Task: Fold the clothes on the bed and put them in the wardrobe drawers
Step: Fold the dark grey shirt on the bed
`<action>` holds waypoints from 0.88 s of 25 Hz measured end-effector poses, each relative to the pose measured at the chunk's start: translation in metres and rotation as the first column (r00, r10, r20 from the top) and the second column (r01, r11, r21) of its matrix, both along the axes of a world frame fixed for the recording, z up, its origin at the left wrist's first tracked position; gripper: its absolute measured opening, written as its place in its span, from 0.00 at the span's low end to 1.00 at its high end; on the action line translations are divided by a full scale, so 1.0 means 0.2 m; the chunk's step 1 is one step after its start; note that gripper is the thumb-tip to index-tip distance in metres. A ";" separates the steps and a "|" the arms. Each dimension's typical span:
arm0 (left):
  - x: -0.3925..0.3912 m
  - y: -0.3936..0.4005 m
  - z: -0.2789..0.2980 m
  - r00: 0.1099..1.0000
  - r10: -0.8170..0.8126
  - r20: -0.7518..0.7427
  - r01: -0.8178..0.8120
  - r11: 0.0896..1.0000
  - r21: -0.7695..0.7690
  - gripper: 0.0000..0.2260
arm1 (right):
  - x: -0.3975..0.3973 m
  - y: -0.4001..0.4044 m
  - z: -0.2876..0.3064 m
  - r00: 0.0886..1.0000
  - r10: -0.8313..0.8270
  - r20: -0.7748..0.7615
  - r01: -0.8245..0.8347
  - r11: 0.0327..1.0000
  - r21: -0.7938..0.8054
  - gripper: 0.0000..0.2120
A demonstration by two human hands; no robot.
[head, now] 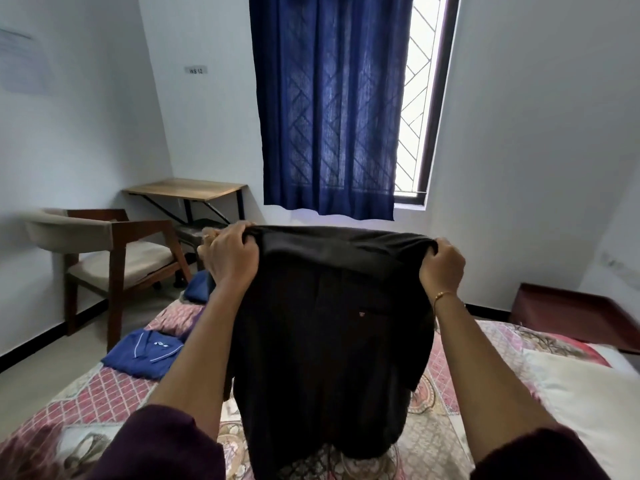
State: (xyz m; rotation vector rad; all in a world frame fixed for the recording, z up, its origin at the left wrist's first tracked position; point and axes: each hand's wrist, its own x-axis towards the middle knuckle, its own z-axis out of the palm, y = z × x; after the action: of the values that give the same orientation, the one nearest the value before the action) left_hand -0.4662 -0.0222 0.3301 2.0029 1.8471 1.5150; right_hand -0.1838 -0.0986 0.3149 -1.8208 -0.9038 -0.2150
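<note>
The left hand (230, 252) and right hand (441, 263) each grip a top corner of a black shirt (329, 341), which hangs wrinkled above the patterned bed (450, 427).

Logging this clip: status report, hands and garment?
Left hand and right hand grip black garment by top edge, held up over bed. Folded blue shirt on bed. Nothing in the way.
</note>
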 end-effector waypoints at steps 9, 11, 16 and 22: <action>0.00 0.04 0.08 0.958 -0.144 0.249 0.163 0.985 -0.059 0.10 | -0.09 0.05 0.11 0.969 0.036 -0.246 0.004 0.987 0.158 0.14; 0.02 -0.04 0.10 0.702 -0.447 0.555 0.465 0.877 0.118 0.13 | -0.14 0.06 0.14 0.916 0.131 -0.380 -0.022 0.961 0.277 0.14; 0.00 -0.20 0.19 -0.116 -0.686 0.718 0.974 0.062 0.217 0.04 | -0.21 0.05 0.25 0.550 0.727 -0.412 -0.477 0.678 0.559 0.08; 0.26 -0.12 0.25 0.180 -0.895 0.407 0.984 0.169 -0.063 0.05 | -0.30 0.16 0.36 0.385 0.923 -0.017 -0.898 0.379 0.224 0.25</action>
State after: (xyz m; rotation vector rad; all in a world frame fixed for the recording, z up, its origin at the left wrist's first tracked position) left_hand -0.4134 -0.0469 0.3806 1.8976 0.2881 0.8566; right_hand -0.2434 -0.0663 0.3878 -0.8924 -1.6068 0.5437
